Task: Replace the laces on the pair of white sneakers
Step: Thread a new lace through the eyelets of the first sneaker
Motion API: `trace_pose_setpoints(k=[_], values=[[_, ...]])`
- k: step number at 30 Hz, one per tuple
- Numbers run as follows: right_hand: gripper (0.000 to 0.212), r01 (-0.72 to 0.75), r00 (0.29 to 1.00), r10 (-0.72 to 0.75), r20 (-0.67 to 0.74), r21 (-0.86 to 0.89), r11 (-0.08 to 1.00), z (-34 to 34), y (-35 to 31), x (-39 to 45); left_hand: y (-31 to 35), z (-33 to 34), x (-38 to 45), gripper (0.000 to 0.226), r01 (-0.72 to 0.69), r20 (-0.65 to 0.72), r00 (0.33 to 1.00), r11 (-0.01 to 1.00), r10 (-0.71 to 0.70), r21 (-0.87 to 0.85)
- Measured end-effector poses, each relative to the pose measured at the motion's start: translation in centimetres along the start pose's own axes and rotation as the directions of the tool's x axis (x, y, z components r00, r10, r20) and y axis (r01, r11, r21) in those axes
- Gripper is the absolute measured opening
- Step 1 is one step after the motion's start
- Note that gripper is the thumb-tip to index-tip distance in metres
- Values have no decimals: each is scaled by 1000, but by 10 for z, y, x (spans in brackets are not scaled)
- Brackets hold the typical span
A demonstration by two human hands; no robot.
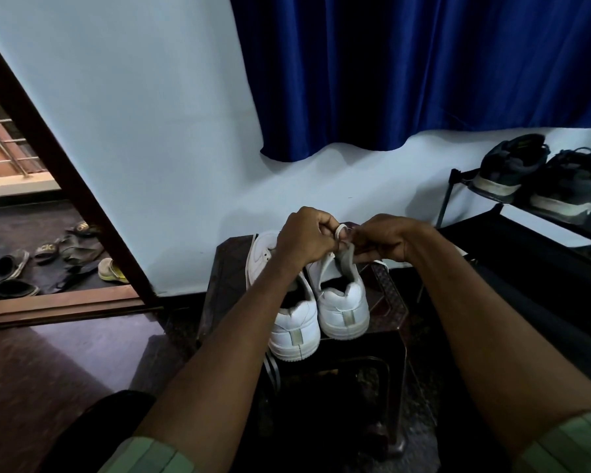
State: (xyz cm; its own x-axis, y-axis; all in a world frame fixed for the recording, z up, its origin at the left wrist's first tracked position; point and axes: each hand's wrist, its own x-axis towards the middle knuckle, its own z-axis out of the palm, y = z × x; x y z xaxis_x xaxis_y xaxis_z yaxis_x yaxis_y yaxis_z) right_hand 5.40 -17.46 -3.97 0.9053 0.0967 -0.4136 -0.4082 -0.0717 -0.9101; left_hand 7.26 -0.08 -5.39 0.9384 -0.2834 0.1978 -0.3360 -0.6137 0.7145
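Working over the right-hand sneaker (343,302), I have both hands up at its tongue: my left hand (304,235) has its fingers curled and pinches a small loop of white lace (339,230), and my right hand (382,238) pinches at the same spot from the other side, though I cannot tell exactly which strand its fingertips close on. The pair stands heel-toward-me on a dark stool (388,302), the left-hand sneaker (287,319) just beside its mate and touching it. I judge the lace to be light, limp and flat, so it will flop and twist unless I keep it taut; the stiffened tip would be the best place to take hold for threading, but no tip shows here. The uppers look like smooth white leather or a synthetic like it, firm enough to hold shape, with a grey heel tab and a thick rubbery sole. The grey tongue (347,259) is soft and folds back under my fingers. The shoe should be light and may slide on the stool if I tug hard.
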Motion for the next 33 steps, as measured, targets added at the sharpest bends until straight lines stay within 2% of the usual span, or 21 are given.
trace_pose_setpoints(k=[3, 6, 8, 11, 12, 13, 14, 15, 16, 17, 18, 19, 21, 23, 26, 27, 28, 30, 32, 33], values=[[7, 20, 997, -21, -77, -6, 1000, 2, 0, 0, 4, -8, -3, 14, 99, 101, 992, 969, -77, -228], [16, -15, 990, 19, -139, 32, 999, 4, -4, -1, 10, -22, -2, 13, 251, 149, 968, 808, -202, -533], [26, -33, 984, 58, -169, 147, 989, 2, -7, 1, 11, -30, 1, 13, 314, 148, 946, 711, -288, -629], [26, 24, 982, 64, -179, 450, 893, -8, -12, 5, 10, -38, 5, 10, 341, 149, 926, 602, -346, -722], [26, 46, 981, 51, -188, 480, 876, -10, -13, 5, 10, -39, 5, 11, 341, 148, 924, 581, -354, -739], [26, 64, 977, 33, -213, 436, 898, -13, -13, 4, 10, -40, 6, 12, 338, 146, 923, 568, -357, -750], [26, 78, 966, -3, -257, 284, 956, -15, -12, 3, 10, -40, 6, 13, 335, 143, 923, 564, -357, -755], [27, 68, 954, -55, -294, 35, 997, -17, -10, 2, 10, -40, 6, 13, 331, 136, 923, 565, -359, -756], [28, 33, 950, -100, -295, -224, 974, -19, -8, 0, 9, -40, 7, 13, 325, 124, 924, 572, -363, -753], [31, -2, 962, -112, -251, -412, 911, -20, -7, -2, 9, -40, 7, 13, 319, 106, 923, 583, -369, -747], [34, -20, 978, -85, -188, -495, 869, -20, -6, -3, 9, -40, 8, 12, 311, 83, 922, 594, -379, -741], [34, -13, 989, -62, -136, -490, 872, -19, -5, -4, 9, -40, 8, 10, 304, 56, 917, 599, -396, -741], [31, 52, 990, -92, -110, -323, 945, -15, -6, -6, 11, -40, 7, 7, 279, -7, 902, 597, -431, -752], [34, 134, 979, -138, -147, -38, 990, -12, -8, -1, 12, -39, 7, 8, 237, -72, 899, 617, -432, -750], [47, 184, 979, -136, -151, 377, 908, -15, -12, 8, 11, -40, 6, 9, 180, -88, 934, 670, -346, -721], [49, 175, 982, -123, -144, 434, 884, -15, -12, 10, 10, -41, 6, 14, 169, -64, 951, 680, -304, -713], [48, 163, 982, -110, -154, 393, 905, -13, -11, 10, 11, -41, 5, 19, 161, -36, 965, 693, -261, -702], [41, 153, 967, -132, -217, 80, 985, -11, -7, 9, 11, -38, 4, 22, 130, -19, 983, 760, -185, -637], [34, 98, 965, -155, -211, -256, 962, -10, -6, 6, 8, -32, 5, 21, 65, -88, 989, 873, -123, -483], [35, 53, 974, -129, -185, -366, 929, -10, -6, 4, 5, -27, 6, 24, 31, -131, 988, 926, -87, -377]])
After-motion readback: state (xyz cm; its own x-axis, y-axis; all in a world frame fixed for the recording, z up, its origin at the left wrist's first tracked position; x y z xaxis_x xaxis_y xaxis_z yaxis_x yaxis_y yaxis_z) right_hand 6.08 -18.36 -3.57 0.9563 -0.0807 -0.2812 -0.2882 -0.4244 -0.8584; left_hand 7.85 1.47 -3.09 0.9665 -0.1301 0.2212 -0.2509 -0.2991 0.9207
